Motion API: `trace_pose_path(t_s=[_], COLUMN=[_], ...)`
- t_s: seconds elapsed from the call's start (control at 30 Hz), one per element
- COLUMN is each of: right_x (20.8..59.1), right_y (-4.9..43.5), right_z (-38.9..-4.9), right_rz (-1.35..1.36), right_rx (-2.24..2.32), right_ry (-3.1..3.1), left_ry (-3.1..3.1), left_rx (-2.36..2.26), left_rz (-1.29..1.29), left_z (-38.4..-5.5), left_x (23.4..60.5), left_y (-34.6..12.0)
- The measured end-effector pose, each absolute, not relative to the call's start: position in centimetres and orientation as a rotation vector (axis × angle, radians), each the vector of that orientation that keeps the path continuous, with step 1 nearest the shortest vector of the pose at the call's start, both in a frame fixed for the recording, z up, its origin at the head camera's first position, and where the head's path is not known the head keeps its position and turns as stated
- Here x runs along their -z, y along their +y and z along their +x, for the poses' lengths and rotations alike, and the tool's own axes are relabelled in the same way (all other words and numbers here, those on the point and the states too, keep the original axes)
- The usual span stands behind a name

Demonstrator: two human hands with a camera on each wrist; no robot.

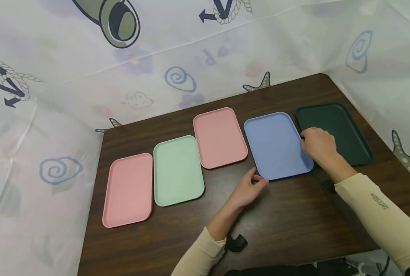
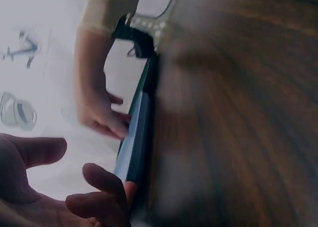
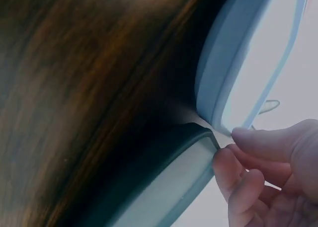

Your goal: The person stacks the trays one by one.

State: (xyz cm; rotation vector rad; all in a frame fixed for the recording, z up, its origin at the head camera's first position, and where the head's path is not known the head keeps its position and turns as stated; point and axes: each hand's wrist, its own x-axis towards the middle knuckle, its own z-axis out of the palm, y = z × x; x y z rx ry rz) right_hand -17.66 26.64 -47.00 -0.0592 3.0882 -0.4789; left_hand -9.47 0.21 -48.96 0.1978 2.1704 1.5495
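Observation:
A blue tray (image 1: 277, 145) lies flat on the dark wooden table between a pink tray (image 1: 220, 138) and a dark green tray (image 1: 350, 134). My left hand (image 1: 248, 189) is at its near left corner, fingers loosely bent and touching the rim, with the thumb apart from them in the left wrist view. My right hand (image 1: 318, 143) is at the blue tray's right edge, over the left part of the green tray. In the right wrist view its thumb (image 3: 266, 142) meets the blue rim, and its curled fingers (image 3: 238, 182) sit close to the green tray's edge.
Farther left lie a light green tray (image 1: 179, 170) and another pink tray (image 1: 129, 191), side by side. A patterned white cloth (image 1: 150, 76) hangs behind the table (image 1: 287, 214). A black strap (image 1: 236, 243) hangs by the left wrist.

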Motion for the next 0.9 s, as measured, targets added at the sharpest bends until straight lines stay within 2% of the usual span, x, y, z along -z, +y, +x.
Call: trace_pose_path(t_s=[0.1, 0.47, 0.67, 0.9], right_x=[47.0, 46.7, 46.0, 45.2], right_y=[26.4, 25.5, 26.1, 27.1], right_z=[-18.0, -18.7, -17.8, -16.3], right_rz=[-0.066, 0.028, 0.061, 0.085], right_rx=[0.46, 0.433, 0.507, 0.711], right_ry=[3.097, 3.015, 2.943, 2.844], left_ry=[2.15, 2.453, 2.545, 2.606], left_rx=[-1.605, -1.453, -1.44, -1.482], left_rz=[0.138, 0.24, 0.163, 0.191], left_z=[-9.8, -9.8, -9.0, -7.8], left_x=[49.4, 50.0, 50.2, 49.7], left_y=[0.2, 0.9, 0.9, 0.0])
